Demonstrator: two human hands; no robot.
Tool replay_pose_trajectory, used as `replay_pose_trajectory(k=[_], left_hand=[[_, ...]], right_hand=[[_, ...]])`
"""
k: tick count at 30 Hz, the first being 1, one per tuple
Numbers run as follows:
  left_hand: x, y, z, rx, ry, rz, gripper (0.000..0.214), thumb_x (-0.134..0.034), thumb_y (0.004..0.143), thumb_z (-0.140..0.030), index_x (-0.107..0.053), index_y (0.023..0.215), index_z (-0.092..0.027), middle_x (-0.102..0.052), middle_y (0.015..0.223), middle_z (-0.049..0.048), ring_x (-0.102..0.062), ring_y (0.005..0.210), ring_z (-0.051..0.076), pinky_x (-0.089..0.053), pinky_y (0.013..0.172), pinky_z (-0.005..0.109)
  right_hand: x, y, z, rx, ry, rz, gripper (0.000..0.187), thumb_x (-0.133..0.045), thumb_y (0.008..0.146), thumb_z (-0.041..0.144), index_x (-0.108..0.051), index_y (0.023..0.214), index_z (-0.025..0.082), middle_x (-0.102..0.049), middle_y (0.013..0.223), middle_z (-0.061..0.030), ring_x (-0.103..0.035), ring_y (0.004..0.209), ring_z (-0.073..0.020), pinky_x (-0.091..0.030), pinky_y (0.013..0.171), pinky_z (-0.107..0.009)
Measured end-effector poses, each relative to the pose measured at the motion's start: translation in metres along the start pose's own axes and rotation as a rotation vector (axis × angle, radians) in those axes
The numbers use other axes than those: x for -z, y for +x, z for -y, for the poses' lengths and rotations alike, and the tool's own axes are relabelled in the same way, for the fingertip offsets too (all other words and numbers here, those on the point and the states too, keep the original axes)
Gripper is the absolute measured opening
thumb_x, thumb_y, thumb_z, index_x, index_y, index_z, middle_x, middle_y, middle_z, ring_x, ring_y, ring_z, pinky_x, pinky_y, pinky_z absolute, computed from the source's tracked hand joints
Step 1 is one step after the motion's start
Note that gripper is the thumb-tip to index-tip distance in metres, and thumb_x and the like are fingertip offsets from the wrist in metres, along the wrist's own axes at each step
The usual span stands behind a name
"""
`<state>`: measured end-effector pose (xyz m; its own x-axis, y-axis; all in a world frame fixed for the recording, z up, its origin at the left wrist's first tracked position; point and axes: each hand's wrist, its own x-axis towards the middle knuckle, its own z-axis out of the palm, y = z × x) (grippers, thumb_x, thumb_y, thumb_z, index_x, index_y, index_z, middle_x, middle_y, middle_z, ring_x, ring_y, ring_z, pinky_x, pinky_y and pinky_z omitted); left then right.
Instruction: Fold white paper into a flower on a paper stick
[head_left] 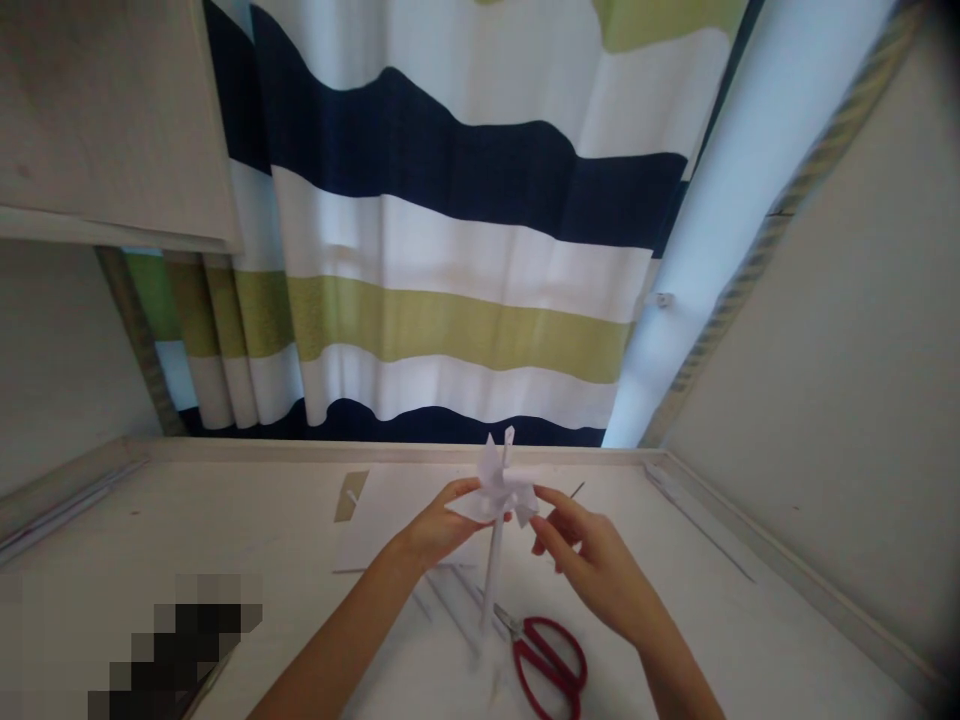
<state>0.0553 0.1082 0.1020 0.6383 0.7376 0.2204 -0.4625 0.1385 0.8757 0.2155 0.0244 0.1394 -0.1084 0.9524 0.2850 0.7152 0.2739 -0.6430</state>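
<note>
A white paper pinwheel (495,490) with pointed blades is held up over the table, mounted on a white paper stick (491,575) that slants downward. My left hand (439,525) is closed on it from the left, with its fingers partly hidden behind the blades. At the right side, the thumb and index finger of my right hand (589,550) are bent around the edge of a blade and touch it. Below the hands lies a pair of scissors (551,660) with red handles, its tips pointing up and left beside the stick.
Several thin white paper sticks (454,610) lie on the white table (277,520). Behind my left hand are a white paper sheet (382,510) and a small tan piece (346,497). A striped curtain (450,330) hangs beyond the table, with walls at both sides.
</note>
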Motion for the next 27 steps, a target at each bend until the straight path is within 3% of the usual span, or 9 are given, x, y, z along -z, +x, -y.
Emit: replay_pose_trajectory(k=[6,13,17,27], left_hand=[[0.003,0.006,0.009,0.017,-0.053,-0.041,0.027,-0.068,0.064,-0.025,-0.065,0.09,-0.015,-0.064,0.08,0.005,-0.054,0.062,0.011,-0.037,0.059,0.022],[0.0,0.007,0.01,0.017,-0.126,-0.072,0.035,-0.071,0.058,-0.021,-0.064,0.091,-0.016,-0.064,0.083,0.0057,-0.056,0.072,0.015,-0.038,0.069,0.025],[-0.003,0.005,0.005,0.02,-0.122,-0.063,0.031,-0.071,0.058,-0.023,-0.065,0.088,-0.015,-0.064,0.079,0.0056,-0.055,0.068,0.013,-0.037,0.065,0.023],[-0.005,0.004,0.002,-0.024,-0.039,-0.011,0.025,-0.068,0.063,-0.02,-0.063,0.087,-0.012,-0.064,0.077,0.0061,-0.056,0.067,0.014,-0.039,0.064,0.023]], right_hand=[[-0.012,0.001,0.012,-0.015,-0.042,-0.041,0.036,-0.039,0.083,0.034,-0.045,0.115,0.02,-0.063,0.066,-0.0003,-0.055,0.051,-0.0123,-0.041,0.049,-0.023],[-0.014,0.005,0.005,-0.01,0.064,-0.111,0.027,-0.046,0.079,0.035,-0.055,0.1,0.02,-0.061,0.063,-0.0009,-0.055,0.052,-0.0124,-0.042,0.047,-0.022],[-0.015,0.008,-0.001,-0.031,0.134,-0.118,0.026,-0.048,0.078,0.038,-0.056,0.094,0.02,-0.06,0.061,-0.001,-0.056,0.055,-0.0131,-0.043,0.047,-0.022],[-0.008,0.008,0.0,-0.064,0.3,-0.035,0.03,-0.05,0.076,0.042,-0.058,0.089,0.016,-0.057,0.053,0.0006,-0.05,0.042,-0.0086,-0.042,0.04,-0.019]])
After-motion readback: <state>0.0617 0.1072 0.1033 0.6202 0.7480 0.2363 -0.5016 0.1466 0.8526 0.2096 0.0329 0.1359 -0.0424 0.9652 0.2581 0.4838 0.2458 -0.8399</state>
